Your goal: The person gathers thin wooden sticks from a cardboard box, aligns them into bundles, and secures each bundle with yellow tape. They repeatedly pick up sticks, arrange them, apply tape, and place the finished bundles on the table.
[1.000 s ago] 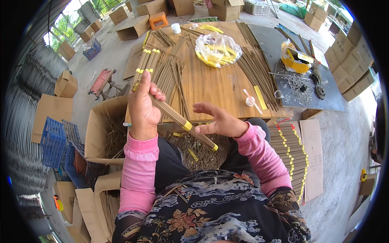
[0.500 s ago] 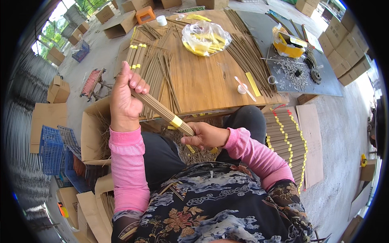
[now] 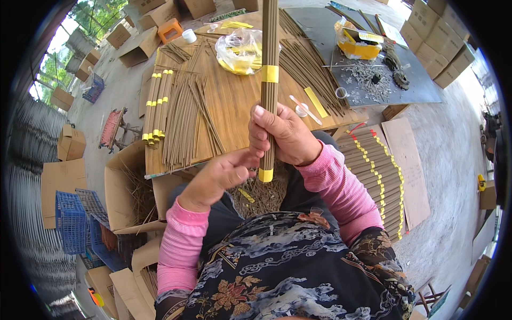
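A bundle of thin brown sticks [image 3: 270, 48] stands nearly upright before me, with yellow bands around its lower end and farther up. Its top runs out of view. My right hand [image 3: 290, 133] is closed around it between the two bands, thumb across the front. Just left of the lower end is my left hand [image 3: 218, 178], fingers stretched toward the bundle and thumb apart; whether the fingertips touch it I cannot tell. Several banded bundles [image 3: 154, 106] lie at the left of the wooden table [image 3: 240, 117], beside loose brown sticks [image 3: 184, 122].
A clear bag of yellow strips [image 3: 240, 50] sits on the table. A small white cup [image 3: 301, 110] and a yellow strip [image 3: 317, 102] lie at right. More banded bundles [image 3: 373, 176] rest on cardboard at my right. A cardboard box [image 3: 122, 186] and blue crates [image 3: 72, 218] stand left.
The bundle has swung from slanting to nearly upright. My left hand has let go of its upper part and come down to its lower end. The right hand now grips higher up.
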`<state>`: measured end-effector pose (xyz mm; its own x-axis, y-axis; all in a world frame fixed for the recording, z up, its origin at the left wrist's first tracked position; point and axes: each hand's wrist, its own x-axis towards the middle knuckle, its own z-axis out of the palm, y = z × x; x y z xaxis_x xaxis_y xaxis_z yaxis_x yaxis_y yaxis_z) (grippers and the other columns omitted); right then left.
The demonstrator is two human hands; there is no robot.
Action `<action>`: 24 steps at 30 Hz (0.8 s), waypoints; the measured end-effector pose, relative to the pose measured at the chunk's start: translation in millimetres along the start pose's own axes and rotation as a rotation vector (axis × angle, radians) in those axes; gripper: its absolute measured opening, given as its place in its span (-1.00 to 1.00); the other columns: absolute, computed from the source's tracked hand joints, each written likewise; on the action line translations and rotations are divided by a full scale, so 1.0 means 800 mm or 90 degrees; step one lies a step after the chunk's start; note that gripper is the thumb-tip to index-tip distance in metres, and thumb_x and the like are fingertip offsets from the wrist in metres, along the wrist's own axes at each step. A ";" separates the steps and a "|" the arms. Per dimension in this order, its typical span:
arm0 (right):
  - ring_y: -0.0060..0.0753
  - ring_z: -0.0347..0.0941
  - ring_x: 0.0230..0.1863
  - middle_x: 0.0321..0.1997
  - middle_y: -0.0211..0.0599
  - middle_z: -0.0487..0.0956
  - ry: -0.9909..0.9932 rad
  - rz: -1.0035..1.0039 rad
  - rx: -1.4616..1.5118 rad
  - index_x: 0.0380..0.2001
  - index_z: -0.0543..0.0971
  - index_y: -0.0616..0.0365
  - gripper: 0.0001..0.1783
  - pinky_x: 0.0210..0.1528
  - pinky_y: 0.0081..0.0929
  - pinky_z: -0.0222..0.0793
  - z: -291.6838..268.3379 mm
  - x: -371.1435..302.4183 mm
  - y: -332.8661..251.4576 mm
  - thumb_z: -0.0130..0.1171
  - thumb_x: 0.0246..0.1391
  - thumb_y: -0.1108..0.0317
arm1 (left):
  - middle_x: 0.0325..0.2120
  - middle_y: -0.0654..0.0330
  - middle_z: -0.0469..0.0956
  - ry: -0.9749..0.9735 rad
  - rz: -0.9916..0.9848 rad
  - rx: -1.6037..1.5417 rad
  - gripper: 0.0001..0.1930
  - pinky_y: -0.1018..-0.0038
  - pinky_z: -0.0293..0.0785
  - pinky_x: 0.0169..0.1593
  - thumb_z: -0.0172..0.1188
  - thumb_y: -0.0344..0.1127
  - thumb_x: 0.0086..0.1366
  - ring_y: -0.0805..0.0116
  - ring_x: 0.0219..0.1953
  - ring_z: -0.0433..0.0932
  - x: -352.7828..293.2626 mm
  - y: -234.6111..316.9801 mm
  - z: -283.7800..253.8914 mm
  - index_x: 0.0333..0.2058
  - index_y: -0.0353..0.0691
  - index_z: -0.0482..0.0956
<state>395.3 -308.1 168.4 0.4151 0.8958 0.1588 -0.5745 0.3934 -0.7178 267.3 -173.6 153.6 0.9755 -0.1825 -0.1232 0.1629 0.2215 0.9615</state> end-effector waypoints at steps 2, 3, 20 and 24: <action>-0.63 0.18 -0.68 -0.68 -0.49 0.23 0.032 -0.037 0.038 -0.57 0.24 0.07 -0.71 -0.58 -0.57 0.24 0.000 -0.003 -0.005 -0.09 0.17 0.19 | -0.16 0.29 0.38 -0.041 -0.062 -0.023 -0.46 0.66 0.26 -0.16 0.17 -0.09 0.14 0.61 -0.22 0.32 -0.001 -0.001 0.025 -0.03 -0.35 0.31; -0.63 0.16 -0.69 -0.68 -0.49 0.23 0.061 -0.052 0.034 -0.58 0.24 0.06 -0.70 -0.59 -0.58 0.23 0.001 -0.006 -0.006 -0.10 0.18 0.17 | -0.19 0.28 0.40 -0.016 -0.063 0.006 -0.52 0.65 0.27 -0.19 0.15 -0.11 0.16 0.62 -0.25 0.33 0.001 -0.002 0.033 -0.08 -0.35 0.34; -0.56 0.30 -0.64 -0.58 -0.38 0.33 0.470 -0.412 -0.072 -0.11 0.17 0.12 -0.76 -0.54 -0.55 0.35 -0.119 -0.204 -0.048 -0.19 0.15 0.38 | -0.14 0.00 0.40 0.071 -0.057 0.167 -0.31 0.39 0.33 0.00 0.08 -0.06 0.19 0.27 -0.12 0.44 0.045 -0.037 0.073 0.13 -0.40 0.05; -0.58 0.35 -0.50 -0.44 -0.38 0.33 0.853 -0.421 -0.122 -0.16 0.16 0.13 -0.75 -0.40 -0.56 0.43 -0.231 -0.339 0.001 -0.09 0.14 0.38 | -0.17 -0.01 0.42 0.142 -0.129 0.184 -0.42 0.46 0.41 -0.09 0.02 -0.20 0.25 0.30 -0.19 0.48 0.040 -0.051 0.059 0.12 -0.42 0.06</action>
<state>412.8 -589.4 -0.5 0.9345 -0.3162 -0.1637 0.0231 0.5126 -0.8583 285.1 -233.6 121.7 0.9414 0.0240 -0.3364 0.3372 -0.0818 0.9379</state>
